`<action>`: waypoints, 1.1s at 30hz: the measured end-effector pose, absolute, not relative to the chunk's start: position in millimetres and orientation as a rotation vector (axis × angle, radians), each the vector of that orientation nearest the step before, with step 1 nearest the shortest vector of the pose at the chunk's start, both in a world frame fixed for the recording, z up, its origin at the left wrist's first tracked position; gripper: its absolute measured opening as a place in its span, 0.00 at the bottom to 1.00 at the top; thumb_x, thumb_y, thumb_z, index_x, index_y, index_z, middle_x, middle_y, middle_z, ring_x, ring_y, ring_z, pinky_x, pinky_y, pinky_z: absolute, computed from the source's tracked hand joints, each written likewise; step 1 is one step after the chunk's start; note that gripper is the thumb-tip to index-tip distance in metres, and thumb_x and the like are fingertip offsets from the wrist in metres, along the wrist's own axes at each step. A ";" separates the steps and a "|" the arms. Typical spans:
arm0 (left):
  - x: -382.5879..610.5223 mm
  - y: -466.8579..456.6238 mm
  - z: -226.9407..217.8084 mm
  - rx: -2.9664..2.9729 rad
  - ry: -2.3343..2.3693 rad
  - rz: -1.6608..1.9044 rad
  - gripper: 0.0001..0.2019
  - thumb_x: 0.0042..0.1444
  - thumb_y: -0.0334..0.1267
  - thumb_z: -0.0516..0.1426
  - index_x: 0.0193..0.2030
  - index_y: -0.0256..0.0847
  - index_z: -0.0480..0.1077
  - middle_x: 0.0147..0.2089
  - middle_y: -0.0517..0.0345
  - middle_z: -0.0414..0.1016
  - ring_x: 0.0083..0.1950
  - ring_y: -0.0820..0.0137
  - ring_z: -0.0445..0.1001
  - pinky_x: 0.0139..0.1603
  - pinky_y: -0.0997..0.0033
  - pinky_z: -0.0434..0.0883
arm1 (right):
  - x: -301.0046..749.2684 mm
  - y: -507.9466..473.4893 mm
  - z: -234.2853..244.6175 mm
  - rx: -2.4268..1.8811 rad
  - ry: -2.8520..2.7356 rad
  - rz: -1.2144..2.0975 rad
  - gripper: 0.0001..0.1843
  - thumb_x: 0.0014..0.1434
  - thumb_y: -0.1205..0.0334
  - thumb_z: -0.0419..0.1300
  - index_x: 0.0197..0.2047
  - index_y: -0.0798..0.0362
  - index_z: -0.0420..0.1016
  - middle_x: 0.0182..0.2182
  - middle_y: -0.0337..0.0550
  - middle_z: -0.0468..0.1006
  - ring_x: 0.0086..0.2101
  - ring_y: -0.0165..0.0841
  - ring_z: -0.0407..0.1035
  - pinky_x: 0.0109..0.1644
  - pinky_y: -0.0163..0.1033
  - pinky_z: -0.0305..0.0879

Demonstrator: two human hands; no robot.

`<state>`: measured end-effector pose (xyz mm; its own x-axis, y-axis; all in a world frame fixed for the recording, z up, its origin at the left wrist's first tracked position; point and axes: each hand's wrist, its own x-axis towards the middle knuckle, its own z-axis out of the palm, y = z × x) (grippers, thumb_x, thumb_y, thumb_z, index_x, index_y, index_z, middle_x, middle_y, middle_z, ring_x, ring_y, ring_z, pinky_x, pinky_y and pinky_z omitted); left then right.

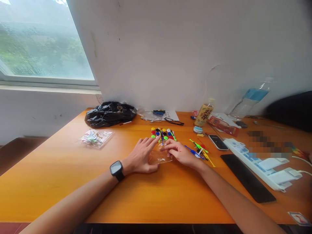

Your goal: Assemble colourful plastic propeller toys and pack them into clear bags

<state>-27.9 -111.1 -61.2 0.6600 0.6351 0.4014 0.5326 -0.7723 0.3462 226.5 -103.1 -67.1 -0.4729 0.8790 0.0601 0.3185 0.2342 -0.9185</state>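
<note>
A small clear plastic bag (159,158) lies on the table between my hands. My left hand (142,155), with a dark watch on the wrist, rests flat over the bag's left side, fingers stretched out and thumb apart. My right hand (181,152) is at the bag's right side, its bent fingers closed on the film; the exact grip is partly hidden. Just beyond my fingertips are rows of small round coloured plastic pieces (166,137), with thin green, black and blue pieces lying across them. To the right of my right hand lies a loose pile of long thin coloured plastic pieces (201,150).
A filled clear bag (96,138) lies left, before a black plastic bag (110,113). Glasses (174,121) and a drink bottle (204,113) stand toward the wall. On the right are a phone (218,142), a white power strip (255,165) and a black flat slab (247,178).
</note>
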 end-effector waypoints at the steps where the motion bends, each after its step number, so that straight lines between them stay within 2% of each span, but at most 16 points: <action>1: -28.3 -110.7 -61.4 2.672 0.959 0.758 0.55 0.52 0.50 0.64 0.81 0.48 0.40 0.65 0.43 0.69 0.60 0.47 0.69 0.60 0.46 0.67 | 227.0 -102.8 -65.7 -1.109 -1.910 1.209 0.15 0.64 0.63 0.58 0.45 0.48 0.88 0.46 0.44 0.71 0.35 0.31 0.68 0.41 0.39 0.67; 4: -29.8 -108.4 -62.9 2.645 0.970 0.764 0.54 0.52 0.51 0.65 0.81 0.47 0.42 0.63 0.43 0.70 0.59 0.47 0.70 0.60 0.45 0.68 | 228.6 -102.1 -59.9 -1.115 -1.895 1.202 0.13 0.64 0.61 0.60 0.44 0.48 0.88 0.44 0.45 0.72 0.38 0.33 0.69 0.41 0.39 0.66; 8: -30.9 -105.7 -64.8 2.611 0.972 0.778 0.51 0.53 0.51 0.65 0.80 0.46 0.46 0.61 0.42 0.70 0.57 0.48 0.70 0.59 0.45 0.70 | 231.0 -101.8 -53.1 -1.074 -1.899 1.223 0.11 0.61 0.57 0.68 0.45 0.50 0.87 0.44 0.45 0.74 0.40 0.35 0.70 0.44 0.40 0.67; 14: -30.7 -104.9 -66.0 2.533 0.928 0.827 0.48 0.56 0.50 0.64 0.79 0.48 0.48 0.64 0.43 0.68 0.63 0.47 0.69 0.63 0.45 0.69 | 246.0 -95.6 -37.5 -1.028 -1.837 1.331 0.17 0.60 0.49 0.70 0.46 0.51 0.83 0.42 0.44 0.79 0.35 0.33 0.71 0.43 0.40 0.68; 17: -30.7 -105.0 -66.8 2.525 0.944 0.832 0.47 0.57 0.51 0.63 0.79 0.47 0.48 0.65 0.43 0.68 0.63 0.48 0.69 0.64 0.45 0.68 | 272.7 -82.8 -28.6 -1.237 -1.772 1.053 0.19 0.62 0.44 0.66 0.43 0.52 0.80 0.34 0.43 0.79 0.33 0.35 0.71 0.37 0.39 0.65; 20: -30.5 -105.1 -67.6 2.537 0.951 0.831 0.45 0.58 0.51 0.63 0.79 0.47 0.48 0.65 0.43 0.68 0.62 0.48 0.69 0.64 0.44 0.68 | 308.4 -67.6 -29.1 -1.569 -1.894 0.425 0.14 0.61 0.49 0.65 0.39 0.52 0.81 0.36 0.46 0.83 0.33 0.37 0.72 0.36 0.40 0.64; 22: -30.5 -105.1 -67.9 2.536 0.951 0.835 0.45 0.58 0.52 0.63 0.79 0.48 0.48 0.65 0.43 0.68 0.62 0.48 0.69 0.64 0.44 0.67 | 328.8 -59.7 -35.6 -1.793 -1.994 0.178 0.11 0.57 0.53 0.67 0.38 0.51 0.82 0.36 0.47 0.84 0.34 0.39 0.74 0.36 0.40 0.63; 27: -30.2 -105.3 -66.9 2.509 0.948 0.845 0.44 0.59 0.51 0.62 0.78 0.48 0.49 0.65 0.43 0.69 0.61 0.49 0.70 0.64 0.45 0.67 | 348.3 -50.7 -54.6 -1.923 -2.133 0.259 0.08 0.56 0.59 0.67 0.38 0.51 0.85 0.35 0.47 0.85 0.33 0.38 0.77 0.34 0.38 0.64; 33: -31.1 -106.0 -63.8 2.475 0.910 0.890 0.44 0.60 0.52 0.62 0.79 0.49 0.49 0.67 0.42 0.67 0.65 0.47 0.68 0.66 0.43 0.66 | 339.8 -50.8 -45.5 -1.772 -1.981 0.158 0.14 0.63 0.58 0.61 0.42 0.54 0.87 0.38 0.52 0.87 0.36 0.41 0.78 0.39 0.42 0.69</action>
